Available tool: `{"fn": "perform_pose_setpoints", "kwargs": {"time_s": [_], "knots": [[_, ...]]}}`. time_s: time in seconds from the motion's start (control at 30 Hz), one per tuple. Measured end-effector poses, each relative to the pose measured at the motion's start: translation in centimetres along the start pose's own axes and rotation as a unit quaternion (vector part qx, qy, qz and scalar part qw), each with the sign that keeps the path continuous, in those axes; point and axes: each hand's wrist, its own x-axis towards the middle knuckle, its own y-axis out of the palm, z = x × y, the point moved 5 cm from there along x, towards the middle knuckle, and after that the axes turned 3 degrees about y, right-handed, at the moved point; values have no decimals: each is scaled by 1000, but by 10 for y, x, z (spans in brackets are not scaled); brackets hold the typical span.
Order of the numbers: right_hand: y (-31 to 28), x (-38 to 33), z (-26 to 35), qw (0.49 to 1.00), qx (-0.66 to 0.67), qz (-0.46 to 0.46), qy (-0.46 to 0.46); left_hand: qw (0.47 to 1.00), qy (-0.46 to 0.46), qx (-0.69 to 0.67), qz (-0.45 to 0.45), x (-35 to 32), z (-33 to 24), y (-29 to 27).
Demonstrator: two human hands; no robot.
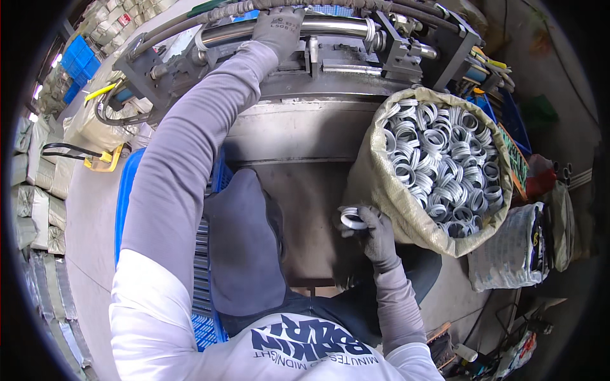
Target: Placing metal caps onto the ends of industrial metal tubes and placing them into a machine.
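My left hand (279, 30), in a grey glove, reaches far forward to the machine. Its fingers wrap over a shiny metal tube (337, 25) lying across the machine (356, 66). Down in front of my lap, my right hand (376, 236), also gloved in grey, grips a white ring (352, 218) between thumb and fingers. That hand is just left of a large woven sack (375, 174), its top rolled back, full of similar pale rings (445, 165). The undersides of the left fingers are hidden from view.
A blue crate (204, 327) holding dark rods or tubes stands beside my left leg. Blue crates (79, 60) and wrapped bundles (47, 216) are stacked at the left. Right of the sack sits a white package (508, 254). Hoses (219, 11) run along the machine's top.
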Motion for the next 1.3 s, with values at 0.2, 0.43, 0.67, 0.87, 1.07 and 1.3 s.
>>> {"fn": "perform_pose_setpoints", "kwargs": {"time_s": [0.2, 0.43, 0.67, 0.87, 1.07, 1.3], "knots": [[9, -3, 6, 998, -52, 44, 14, 997, 21, 4, 80, 18, 15, 74], [-17, 3, -16, 994, 65, -22, 86, 985, 68, -136, -77, -92, -1, 40], [-48, 15, -20, 999, 38, -14, -22, 970, -145, -189, 41, -421, 152, 56], [-48, 24, -36, 996, 62, -63, 11, 819, -222, -120, 515, -732, 161, 149], [-6, 25, -56, 996, -53, -62, 31, 770, -61, -62, 632, -893, 61, 196], [28, 14, -36, 984, -138, -110, 18, 840, -87, -40, 534, -808, 61, 213]]}}
